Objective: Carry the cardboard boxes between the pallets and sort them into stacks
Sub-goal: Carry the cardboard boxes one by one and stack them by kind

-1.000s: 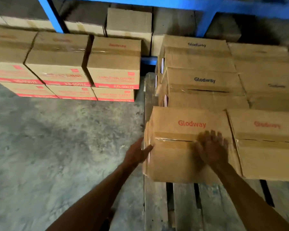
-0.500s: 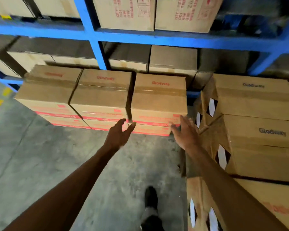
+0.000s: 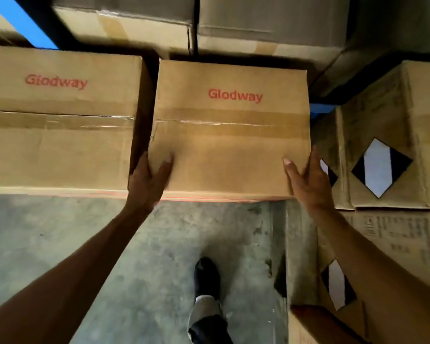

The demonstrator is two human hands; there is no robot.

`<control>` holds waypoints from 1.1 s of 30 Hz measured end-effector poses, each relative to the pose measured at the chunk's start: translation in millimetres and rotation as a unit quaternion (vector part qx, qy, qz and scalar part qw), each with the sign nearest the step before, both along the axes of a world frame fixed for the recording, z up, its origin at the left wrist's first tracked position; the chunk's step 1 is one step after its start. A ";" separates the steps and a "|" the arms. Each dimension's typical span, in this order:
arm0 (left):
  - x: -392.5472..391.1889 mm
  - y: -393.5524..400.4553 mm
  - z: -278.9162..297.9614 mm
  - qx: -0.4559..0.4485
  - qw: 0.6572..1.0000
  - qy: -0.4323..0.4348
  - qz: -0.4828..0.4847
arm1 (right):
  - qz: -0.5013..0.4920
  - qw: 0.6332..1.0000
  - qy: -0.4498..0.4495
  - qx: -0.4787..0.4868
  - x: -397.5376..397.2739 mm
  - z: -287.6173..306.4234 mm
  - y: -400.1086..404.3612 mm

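At the near edge of the left stack, a taped cardboard box point(image 3: 231, 127) sits on top, beside a matching neighbour box point(image 3: 60, 115). Left hand point(image 3: 148, 181) and right hand point(image 3: 305, 180) clamp its near corners, thumbs on the lid and fingers down the sides, likely to lift it. Its printed name reads upright toward the person; its long axis runs left to right.

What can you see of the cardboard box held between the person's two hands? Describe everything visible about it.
The middle box is plain brown cardboard, closed, its top seam sealed with tape and printed "Glodway" in red. It sits level, a dark gap parting it from the left box. The left hand grips its near left corner, thumb on top; the right hand grips the near right corner. What it rests on is hidden.
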State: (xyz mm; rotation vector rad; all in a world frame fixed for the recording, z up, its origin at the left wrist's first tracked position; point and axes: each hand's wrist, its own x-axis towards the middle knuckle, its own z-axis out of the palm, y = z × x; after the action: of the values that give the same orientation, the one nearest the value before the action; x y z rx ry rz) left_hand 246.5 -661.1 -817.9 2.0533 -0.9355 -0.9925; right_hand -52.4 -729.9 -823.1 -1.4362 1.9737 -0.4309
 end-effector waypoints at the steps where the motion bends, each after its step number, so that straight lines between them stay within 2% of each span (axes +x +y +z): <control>1: 2.1 0.8 -1.1 -0.005 1.000 0.004 0.009 | -0.012 0.999 -0.037 -0.016 -0.4 0.6 3.3; 5: 3.3 -7.0 -20.6 -0.015 0.999 0.032 0.030 | -0.058 0.988 -0.139 -0.034 -2.1 -15.9 -1.3; 8: 5.8 -4.7 -27.0 -0.027 0.997 0.059 0.035 | -0.064 0.983 -0.172 -0.020 0.3 -18.6 0.1; 15: -3.7 24.1 4.5 -0.061 0.986 0.153 0.018 | -0.048 0.987 -0.154 -0.025 -21.3 43.8 34.7; 17: -7.2 48.2 37.7 -0.077 0.982 0.173 0.011 | -0.044 0.989 -0.137 -0.040 -24.2 82.1 62.0; 20: -4.2 96.3 100.5 -0.106 0.979 0.175 0.008 | -0.042 0.984 -0.161 -0.064 -21.5 147.9 119.6; 23: 0.0 160.0 170.7 -0.130 0.974 0.186 0.007 | -0.025 0.983 -0.159 -0.083 -23.0 217.3 200.7; 27: 0.0 274.4 293.2 -0.171 0.967 0.189 -0.024 | -0.042 0.975 -0.170 -0.134 -22.9 339.5 336.9; 33: -50.7 408.0 439.9 -0.201 0.959 0.191 -0.049 | -0.062 0.970 -0.156 -0.176 -66.4 478.9 497.1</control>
State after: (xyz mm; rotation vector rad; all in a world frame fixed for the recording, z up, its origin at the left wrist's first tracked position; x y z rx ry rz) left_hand 195.8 -253.1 -378.0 1.4269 -0.9435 -1.0970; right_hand -118.8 -232.7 -344.2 -1.3540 1.7930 -1.0416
